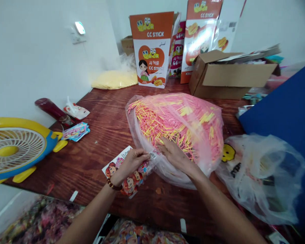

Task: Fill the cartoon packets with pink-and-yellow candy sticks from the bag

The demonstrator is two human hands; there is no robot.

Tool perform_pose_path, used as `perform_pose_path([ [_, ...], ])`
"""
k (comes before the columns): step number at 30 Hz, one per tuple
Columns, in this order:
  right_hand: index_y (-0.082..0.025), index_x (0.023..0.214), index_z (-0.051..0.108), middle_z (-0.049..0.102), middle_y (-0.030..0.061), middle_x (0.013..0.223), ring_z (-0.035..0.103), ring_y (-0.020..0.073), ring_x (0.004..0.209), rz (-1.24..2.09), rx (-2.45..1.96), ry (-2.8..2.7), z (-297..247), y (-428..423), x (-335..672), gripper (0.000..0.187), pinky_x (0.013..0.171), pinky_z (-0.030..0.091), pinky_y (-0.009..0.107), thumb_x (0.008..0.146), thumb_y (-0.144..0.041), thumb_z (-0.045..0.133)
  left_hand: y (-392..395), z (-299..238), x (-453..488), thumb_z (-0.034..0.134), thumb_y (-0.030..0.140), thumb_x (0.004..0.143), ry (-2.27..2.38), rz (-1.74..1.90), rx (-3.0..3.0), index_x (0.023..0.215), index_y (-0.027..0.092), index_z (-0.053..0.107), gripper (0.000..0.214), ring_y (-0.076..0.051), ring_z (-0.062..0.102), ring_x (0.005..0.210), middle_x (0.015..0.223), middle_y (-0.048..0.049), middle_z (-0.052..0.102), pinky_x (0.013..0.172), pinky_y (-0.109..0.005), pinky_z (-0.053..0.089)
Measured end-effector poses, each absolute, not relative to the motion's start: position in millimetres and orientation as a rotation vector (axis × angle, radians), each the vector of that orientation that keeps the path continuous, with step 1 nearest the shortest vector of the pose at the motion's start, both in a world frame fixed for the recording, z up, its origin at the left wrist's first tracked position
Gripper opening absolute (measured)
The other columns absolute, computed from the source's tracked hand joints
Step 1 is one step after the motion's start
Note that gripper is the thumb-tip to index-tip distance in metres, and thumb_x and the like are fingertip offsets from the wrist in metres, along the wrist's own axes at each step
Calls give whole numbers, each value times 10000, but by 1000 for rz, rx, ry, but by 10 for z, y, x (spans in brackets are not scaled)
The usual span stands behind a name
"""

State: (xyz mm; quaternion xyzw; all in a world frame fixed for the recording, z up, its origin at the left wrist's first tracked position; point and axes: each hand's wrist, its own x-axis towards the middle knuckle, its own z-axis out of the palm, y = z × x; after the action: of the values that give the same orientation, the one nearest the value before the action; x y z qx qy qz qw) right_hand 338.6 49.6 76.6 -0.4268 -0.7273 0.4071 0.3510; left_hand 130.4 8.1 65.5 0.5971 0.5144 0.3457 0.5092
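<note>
My left hand (133, 164) is closed, its thumb and fingers pinching the edge of a clear plastic packet. Beneath this hand lies a printed cartoon sheet (130, 184) with red-haired characters, partly covered by my wrist. My right hand (174, 154) reaches into the mouth of a large clear plastic bag (165, 174), fingers stretched out against the sticks. Thin pink and yellow sticks (152, 122) fill the bag in a loose heap. Whether any stick sits between my right fingertips is hard to make out.
A yellow-and-blue fan (17, 149) stands at left, near blue cards (77, 130) and a dark red bottle (52, 110). Behind are a CC Stick box (151, 51) and an open cardboard box (234, 76). A white plastic bag (266, 173) and blue panel (282, 105) flank the right.
</note>
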Motion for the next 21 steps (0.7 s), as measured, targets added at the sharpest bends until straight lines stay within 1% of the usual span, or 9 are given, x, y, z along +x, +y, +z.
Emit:
perform_pose_path([
  [3,-239,832,557,606,-7,727,582,176,711,1156,-1075,-1476,849,479,3365,190,744,464,316,933,-391,505,30,624,1324,609,425,863,1220,914,1480,704,162,673,313,-138,526,633,663,-12,621,628,-247,411],
  [6,-234,847,576,645,14,774,624,192,784,1207,-988,-1186,907,426,3268,234,829,495,356,937,-429,484,10,608,1360,600,436,868,1222,969,1513,667,168,644,338,-140,512,630,650,-13,600,624,-251,400],
  [9,-237,898,589,671,24,799,657,213,863,1216,-904,-1028,954,368,3116,234,906,502,399,930,-445,485,8,613,1409,599,440,869,1233,1009,1535,651,174,626,345,-133,485,614,627,-3,572,616,-249,391],
  [12,-239,905,592,691,29,827,674,219,924,1229,-841,-969,964,338,2977,228,967,492,420,929,-443,493,8,600,1451,604,423,871,1224,1047,1517,647,174,617,335,-125,466,601,617,5,553,598,-242,386],
  [16,-239,870,581,712,38,885,682,221,996,1261,-837,-985,871,309,2916,229,1007,481,427,942,-431,479,1,542,1469,606,417,877,1206,1083,1423,695,169,658,311,-131,509,623,656,-7,603,611,-241,418],
  [19,-237,870,601,729,49,955,660,230,1083,1286,-902,-1061,778,264,2967,230,1057,447,445,946,-414,475,-5,515,1466,623,423,860,1228,1100,1382,709,168,674,300,-134,514,622,655,-9,613,611,-243,424],
  [21,-238,918,641,734,56,1016,632,235,1145,1315,-940,-1137,748,234,3024,218,1087,420,454,934,-397,493,-4,518,1470,643,417,843,1240,1109,1376,704,170,674,285,-131,505,616,643,-4,605,604,-239,421],
])
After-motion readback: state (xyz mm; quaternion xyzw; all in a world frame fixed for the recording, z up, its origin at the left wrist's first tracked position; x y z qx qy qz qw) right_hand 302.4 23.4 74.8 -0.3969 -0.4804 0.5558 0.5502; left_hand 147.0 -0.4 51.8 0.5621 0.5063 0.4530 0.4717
